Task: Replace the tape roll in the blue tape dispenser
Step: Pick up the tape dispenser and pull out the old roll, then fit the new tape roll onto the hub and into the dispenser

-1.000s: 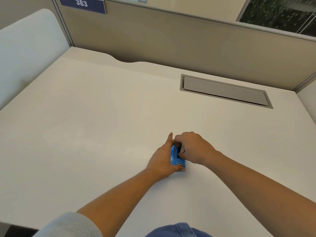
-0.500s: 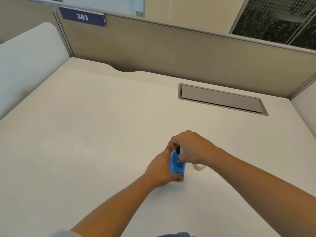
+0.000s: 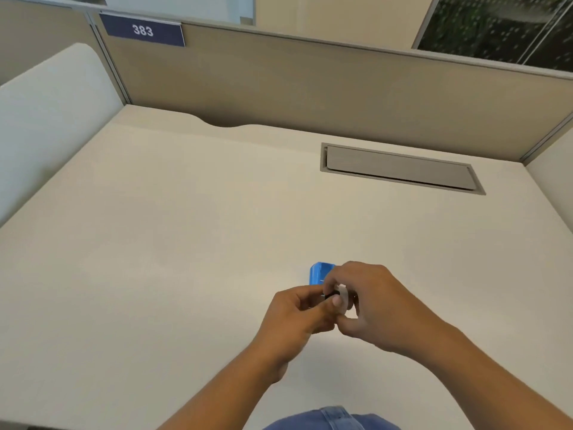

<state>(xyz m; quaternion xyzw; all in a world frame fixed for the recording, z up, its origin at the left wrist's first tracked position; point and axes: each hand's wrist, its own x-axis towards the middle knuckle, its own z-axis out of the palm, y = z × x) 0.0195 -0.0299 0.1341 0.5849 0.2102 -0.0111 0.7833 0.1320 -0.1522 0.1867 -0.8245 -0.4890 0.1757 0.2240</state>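
The blue tape dispenser (image 3: pixel 320 272) sits on the desk just beyond my hands, and only its far end shows. A small white tape roll (image 3: pixel 341 293) with a black hub is pinched between the fingertips of both hands, just in front of the dispenser. My left hand (image 3: pixel 294 321) holds it from the left, thumb and fingers closed at the hub. My right hand (image 3: pixel 375 308) curls over it from the right and hides most of the roll.
The pale desk (image 3: pixel 170 243) is bounded by a beige partition (image 3: pixel 310 88) at the back and white side panels. A grey cable hatch (image 3: pixel 400 169) is set into the desk at the back right. A blue "383" sign (image 3: pixel 143 30) hangs at the upper left.
Both hands have left the blue dispenser and drawn back toward me with the white roll between them. The dispenser now sits unheld on the desk.
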